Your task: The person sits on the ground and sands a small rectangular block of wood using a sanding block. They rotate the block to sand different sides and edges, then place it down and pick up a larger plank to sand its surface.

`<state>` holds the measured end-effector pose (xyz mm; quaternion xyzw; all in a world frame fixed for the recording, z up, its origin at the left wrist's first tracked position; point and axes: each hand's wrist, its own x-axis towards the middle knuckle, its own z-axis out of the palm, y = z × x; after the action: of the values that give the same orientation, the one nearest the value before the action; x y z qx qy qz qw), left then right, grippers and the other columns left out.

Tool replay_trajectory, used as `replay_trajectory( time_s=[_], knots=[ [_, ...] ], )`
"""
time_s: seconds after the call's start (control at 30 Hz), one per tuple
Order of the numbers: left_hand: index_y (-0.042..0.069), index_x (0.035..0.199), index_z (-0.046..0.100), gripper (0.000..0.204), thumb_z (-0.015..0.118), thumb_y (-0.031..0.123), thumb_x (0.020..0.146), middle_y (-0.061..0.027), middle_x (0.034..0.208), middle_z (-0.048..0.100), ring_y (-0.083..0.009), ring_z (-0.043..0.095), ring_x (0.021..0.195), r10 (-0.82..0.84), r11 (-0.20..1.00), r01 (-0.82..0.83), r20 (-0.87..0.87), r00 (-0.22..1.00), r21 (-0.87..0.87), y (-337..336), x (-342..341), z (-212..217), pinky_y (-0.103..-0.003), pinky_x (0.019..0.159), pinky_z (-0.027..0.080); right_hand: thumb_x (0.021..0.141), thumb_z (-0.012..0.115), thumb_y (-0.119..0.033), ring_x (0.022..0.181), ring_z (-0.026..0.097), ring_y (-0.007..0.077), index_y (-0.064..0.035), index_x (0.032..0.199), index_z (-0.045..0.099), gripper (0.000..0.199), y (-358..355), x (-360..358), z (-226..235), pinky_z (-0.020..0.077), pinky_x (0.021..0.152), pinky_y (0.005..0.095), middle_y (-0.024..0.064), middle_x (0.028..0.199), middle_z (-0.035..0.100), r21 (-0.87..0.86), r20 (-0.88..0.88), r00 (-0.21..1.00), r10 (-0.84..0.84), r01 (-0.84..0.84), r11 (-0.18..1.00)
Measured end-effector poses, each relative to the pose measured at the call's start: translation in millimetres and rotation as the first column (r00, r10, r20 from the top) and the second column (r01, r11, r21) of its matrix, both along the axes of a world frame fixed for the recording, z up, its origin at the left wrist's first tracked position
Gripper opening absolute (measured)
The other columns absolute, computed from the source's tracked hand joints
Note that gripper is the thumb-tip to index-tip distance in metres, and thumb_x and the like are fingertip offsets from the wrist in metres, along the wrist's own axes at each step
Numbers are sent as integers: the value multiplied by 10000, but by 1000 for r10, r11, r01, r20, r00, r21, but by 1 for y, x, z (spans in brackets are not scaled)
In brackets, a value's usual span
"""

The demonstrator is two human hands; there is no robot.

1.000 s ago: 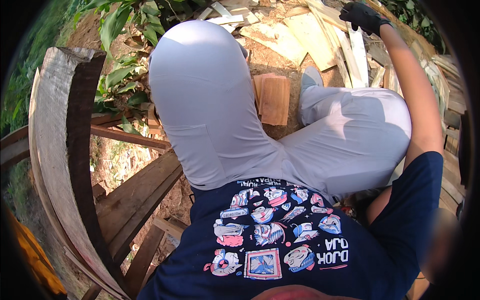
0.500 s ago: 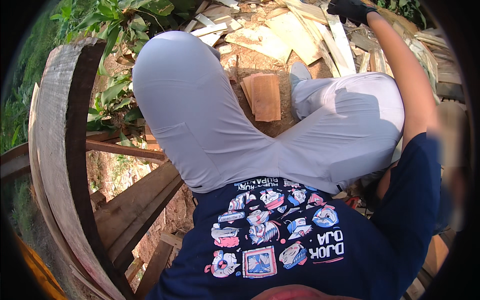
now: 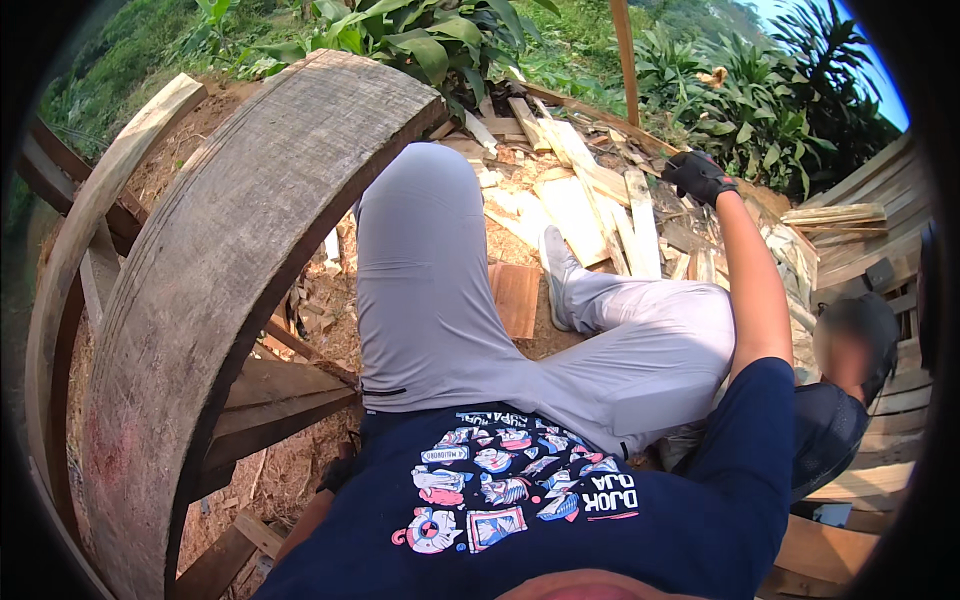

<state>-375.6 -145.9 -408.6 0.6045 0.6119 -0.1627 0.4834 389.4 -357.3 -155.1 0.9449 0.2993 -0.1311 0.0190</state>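
Note:
My right arm reaches forward, and my right hand [image 3: 700,178] in a black glove hangs over scattered wood offcuts [image 3: 645,225]. Its fingers are curled, with nothing visible in them. My left hand [image 3: 338,472], also in a black glove, shows only partly beside my shirt at the lower left; its fingers are hidden. Near it runs a wide weathered plank [image 3: 250,200], bent by the lens, along my left side. Between my legs, reddish-brown wood pieces [image 3: 516,300] lie on the ground, apart from both hands.
Another person [image 3: 835,400] in dark clothes is close at my right. Beyond them is stacked timber [image 3: 870,465]. Beams [image 3: 270,410] cross below the wide plank. A thin upright post [image 3: 624,60] stands ahead, near leafy plants [image 3: 430,40].
The view has tilted up and turned, bringing more plants, the post and the other person into sight. My left hand now shows in part. My right arm stays stretched forward.

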Motion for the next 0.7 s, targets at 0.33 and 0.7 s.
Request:
replay_trajectory(
  time_s=[0.33,0.7],
  knots=[
    [74,1150,772,545,670,586,992,-134,957,781,-290,778,875,-71,997,70,-37,997,-26,-19,-12,16,-466,790,593,962,761,-365,636,622,113,-76,1291,729,439,13,-73,-55,443,555,307,46,820,707,484,-321,944,68,102,869],
    [135,1208,748,497,651,541,938,-209,977,779,-408,770,946,-282,877,369,-292,914,307,-29,-20,98,-522,821,598,1054,729,-316,432,414,60,-2,1347,708,429,63,-118,-111,280,409,258,36,738,655,634,-512,839,186,223,740]
  ],
)
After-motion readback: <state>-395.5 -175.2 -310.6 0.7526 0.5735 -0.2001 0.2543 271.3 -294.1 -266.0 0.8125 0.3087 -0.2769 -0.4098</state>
